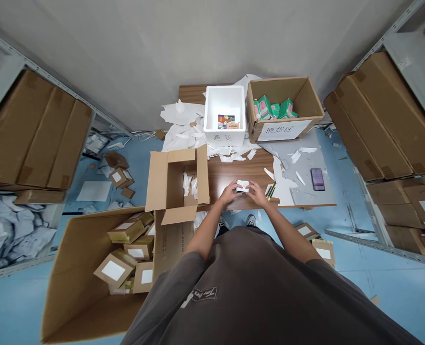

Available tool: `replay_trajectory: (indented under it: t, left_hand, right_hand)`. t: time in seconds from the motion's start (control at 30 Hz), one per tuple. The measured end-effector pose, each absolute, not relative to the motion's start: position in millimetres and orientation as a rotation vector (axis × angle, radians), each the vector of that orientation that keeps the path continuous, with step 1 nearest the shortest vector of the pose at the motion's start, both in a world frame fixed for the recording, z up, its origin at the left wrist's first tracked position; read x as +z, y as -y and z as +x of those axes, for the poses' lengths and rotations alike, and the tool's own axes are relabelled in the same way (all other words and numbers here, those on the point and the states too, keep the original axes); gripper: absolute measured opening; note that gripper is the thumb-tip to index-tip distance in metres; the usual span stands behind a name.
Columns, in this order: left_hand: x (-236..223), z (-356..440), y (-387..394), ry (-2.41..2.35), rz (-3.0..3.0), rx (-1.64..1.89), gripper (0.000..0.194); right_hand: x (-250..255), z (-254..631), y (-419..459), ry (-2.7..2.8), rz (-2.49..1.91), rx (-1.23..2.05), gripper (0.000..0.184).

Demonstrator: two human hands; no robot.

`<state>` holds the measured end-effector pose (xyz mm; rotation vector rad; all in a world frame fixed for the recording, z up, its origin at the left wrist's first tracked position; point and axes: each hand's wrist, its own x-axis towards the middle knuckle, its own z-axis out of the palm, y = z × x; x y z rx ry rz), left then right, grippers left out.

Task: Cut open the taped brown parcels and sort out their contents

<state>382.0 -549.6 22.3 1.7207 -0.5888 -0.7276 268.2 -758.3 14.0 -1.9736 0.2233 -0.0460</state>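
Near the table's front edge, a small white box point(242, 185) is held between both hands. My left hand point(230, 193) grips its left side, and my right hand point(257, 194) has its fingers closed on the right side. The underside of the box is hidden, and no print on it can be read. Just right of my right hand lie dark, thin tools with yellow-green parts point(270, 190); their kind is too small to make out. An open cardboard box point(177, 179) with white paper scraps inside stands left of my left hand.
A white foam box point(225, 139) with colourful packs and a carton point(286, 130) of green-pink boxes stand at the back. A phone point(317, 179) lies right. A large carton point(72, 282) of parcels stands at left. Shelves with cartons point(381, 120) flank both sides.
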Motion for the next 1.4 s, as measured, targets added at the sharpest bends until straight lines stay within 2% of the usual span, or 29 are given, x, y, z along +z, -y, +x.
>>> replay_trajectory:
  t: [0.2, 0.5, 0.53, 0.6, 0.7, 0.77, 0.87, 1.0, 1.1, 1.23, 1.4]
  left_hand:
    - [16.8, 377.0, 548.5, 0.500, 1.678, -0.753, 0.046]
    - [8.6, 376.0, 543.4, 0.632, 1.777, -0.753, 0.024]
    - [5.4, 374.8, 543.5, 0.627, 1.763, -0.752, 0.028]
    - [-3.2, 371.6, 546.6, 0.546, 1.706, -0.741, 0.046]
    - [-22.0, 367.6, 557.8, 0.325, 1.588, -0.735, 0.085]
    - [-38.2, 368.0, 567.0, 0.233, 1.540, -0.725, 0.096]
    - [-65.3, 374.3, 577.6, 0.192, 1.520, -0.702, 0.099]
    - [-94.7, 387.5, 583.5, 0.215, 1.487, -0.780, 0.112]
    - [-104.4, 394.9, 586.0, 0.242, 1.489, -0.827, 0.111]
    - [-97.5, 392.5, 585.4, 0.188, 1.468, -0.854, 0.113]
    - [-54.6, 376.6, 574.2, 0.066, 1.395, -0.792, 0.110]
  right_hand:
    - [10.5, 264.1, 757.0, -0.244, -1.905, -0.051, 0.029]
    - [4.1, 263.2, 757.8, -0.235, -1.900, -0.009, 0.027]
    - [3.9, 263.1, 757.8, -0.234, -1.882, -0.006, 0.029]
    - [3.3, 263.4, 756.1, -0.242, -1.818, -0.004, 0.040]
    - [-0.9, 267.8, 748.4, -0.276, -1.659, -0.006, 0.072]
    - [-8.1, 275.3, 741.4, -0.307, -1.568, -0.041, 0.087]
    - [-26.2, 292.5, 735.4, -0.365, -1.486, -0.111, 0.095]
    - [-54.7, 314.9, 742.4, -0.411, -1.412, -0.074, 0.102]
    - [-68.6, 324.3, 750.2, -0.436, -1.420, -0.026, 0.105]
    - [-67.6, 326.6, 749.6, -0.465, -1.438, 0.027, 0.103]
    - [-31.9, 326.3, 741.2, -0.456, -1.438, 0.023, 0.105]
